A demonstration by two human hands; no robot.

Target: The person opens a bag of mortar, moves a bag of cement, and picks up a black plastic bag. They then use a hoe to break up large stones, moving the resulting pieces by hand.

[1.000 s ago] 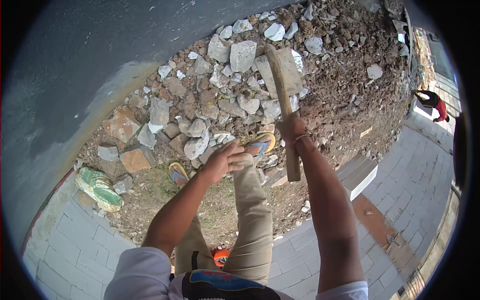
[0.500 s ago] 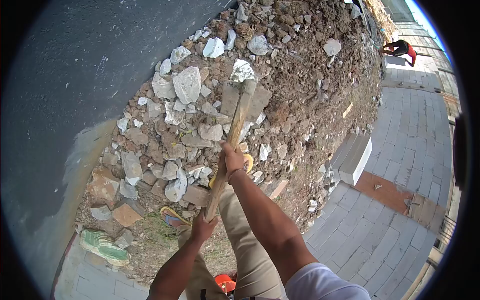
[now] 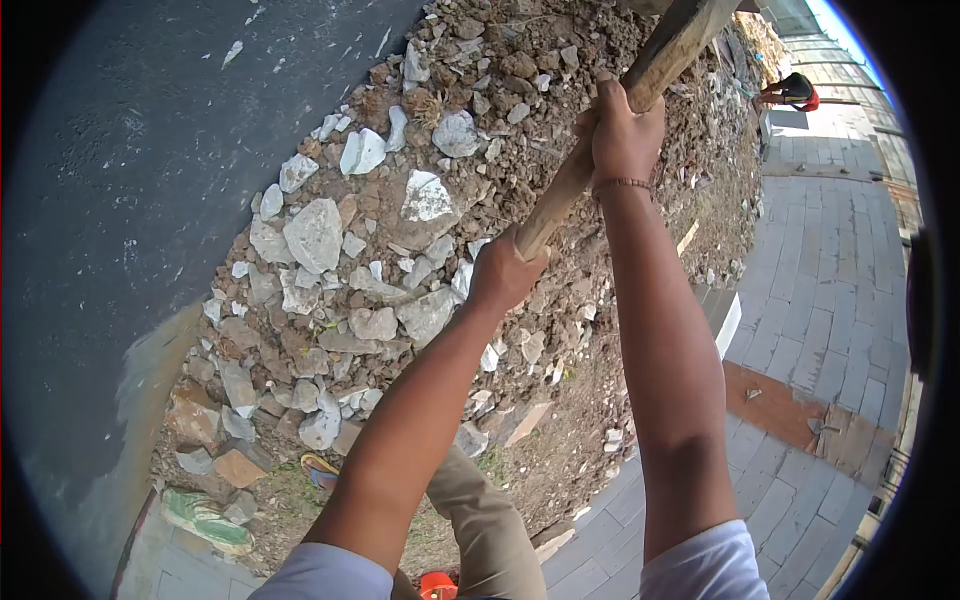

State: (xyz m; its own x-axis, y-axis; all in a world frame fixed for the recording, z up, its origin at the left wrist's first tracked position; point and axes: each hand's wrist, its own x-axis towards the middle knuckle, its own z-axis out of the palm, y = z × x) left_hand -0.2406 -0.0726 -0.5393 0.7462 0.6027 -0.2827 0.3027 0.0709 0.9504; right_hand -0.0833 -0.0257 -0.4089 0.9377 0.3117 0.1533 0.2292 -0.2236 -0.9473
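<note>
A long wooden handle (image 3: 572, 182) runs diagonally from the centre to the top edge, raised above the rubble. My left hand (image 3: 507, 270) is wrapped round its lower end. Higher up, my right hand (image 3: 628, 135) grips the same handle, with a bracelet at that wrist. At the top, the handle meets a dark part that is cut off by the frame edge. Below lie soil and broken stones, among them a large grey stone (image 3: 314, 236) and a white-faced stone (image 3: 427, 197).
A dark wall (image 3: 200, 130) borders the rubble at left. Grey paving (image 3: 800, 260) lies at right, with a pale block (image 3: 722, 318) at its edge. Another person (image 3: 798, 92) bends over at the far upper right. A green-white sack (image 3: 207, 518) lies at lower left.
Both hands have raised the handle up and to the right, off the stones where its far end was. The view has shifted slightly, and the other person has bent lower.
</note>
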